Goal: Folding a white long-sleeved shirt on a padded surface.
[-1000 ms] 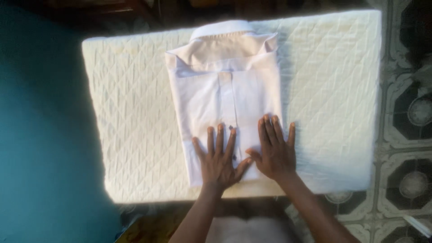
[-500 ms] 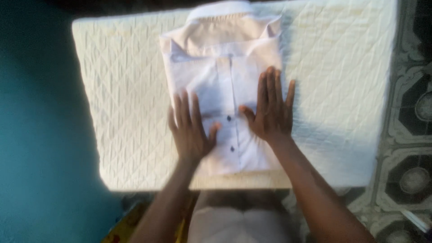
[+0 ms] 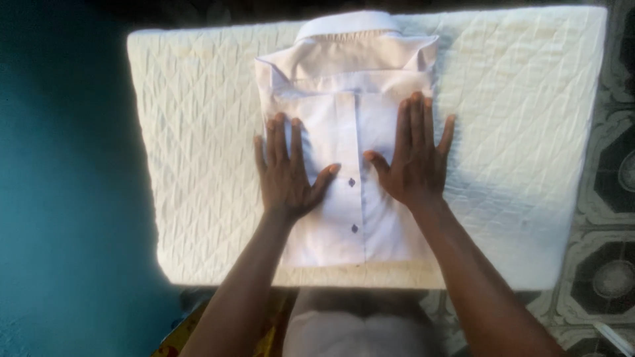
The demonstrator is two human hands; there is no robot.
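White quilted padding [image 3: 522, 119] covers the worktop, with a teal wall or floor on my left and patterned tiles [image 3: 608, 264] along my right. On the middle of the padding lies a folded white button-up shirt [image 3: 350, 86], collar at the far edge and hem near my body.

My left hand [image 3: 286, 173] lies flat on the left half of the shirt front, fingers spread and pointing toward the collar, thumb angled in toward the button placket. My right hand [image 3: 415, 160] lies flat on the right half, a little farther up, fingers close together with the little finger and thumb splayed out; its little finger reaches just past the shirt's right edge. Both palms press on the cloth and grip nothing.

Between my thumbs runs the placket, with two small dark buttons [image 3: 352, 182] visible below them. Sleeves are tucked out of sight, leaving a neat rectangle. Its collar is spread open and looks slightly cream against the paler body.
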